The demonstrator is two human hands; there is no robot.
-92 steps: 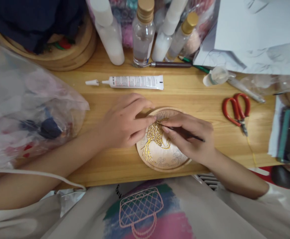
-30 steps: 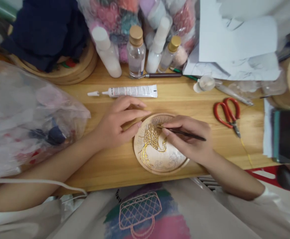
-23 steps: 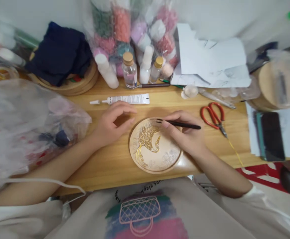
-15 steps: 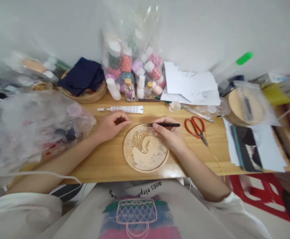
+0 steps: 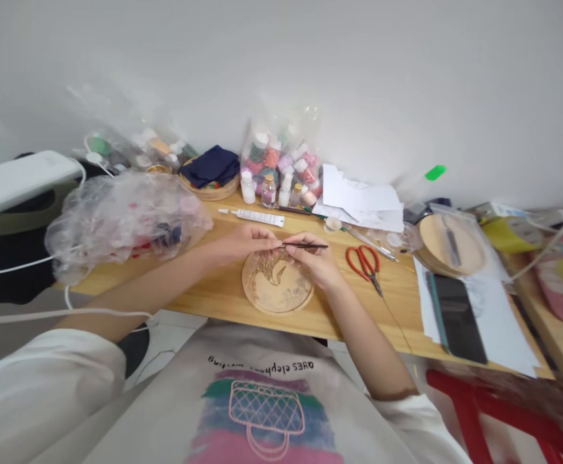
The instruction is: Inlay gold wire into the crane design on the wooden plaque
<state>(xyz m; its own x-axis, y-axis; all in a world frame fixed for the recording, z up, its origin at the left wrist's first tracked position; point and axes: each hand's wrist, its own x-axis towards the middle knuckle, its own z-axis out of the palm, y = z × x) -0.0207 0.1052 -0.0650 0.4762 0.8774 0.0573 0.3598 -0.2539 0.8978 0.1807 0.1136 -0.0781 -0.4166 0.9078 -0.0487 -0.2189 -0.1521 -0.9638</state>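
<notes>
A round wooden plate (image 5: 277, 291) with a gold bird outline lies on the wooden table (image 5: 213, 293) in front of me. My right hand (image 5: 313, 263) rests on the plate's far right part and pinches a thin dark tool (image 5: 305, 246) held level, its tip pointing left. My left hand (image 5: 244, 242) sits at the plate's far left edge. Its fingertips are drawn together at the tool's tip, and whether they hold anything is too small to see.
Red scissors (image 5: 364, 261) lie right of the plate, a white glue tube (image 5: 252, 216) behind it. Small bottles (image 5: 267, 188), bagged beads, white papers (image 5: 361, 200) and a dark cloth (image 5: 210, 167) line the wall. A clear plastic bag (image 5: 122, 218) fills the left; a phone (image 5: 456, 317) lies right.
The camera has lifted and pulled back, showing far more of the table and wall. My left fingers have moved from beside the plate to the tool's tip. The tool is raised off the plate.
</notes>
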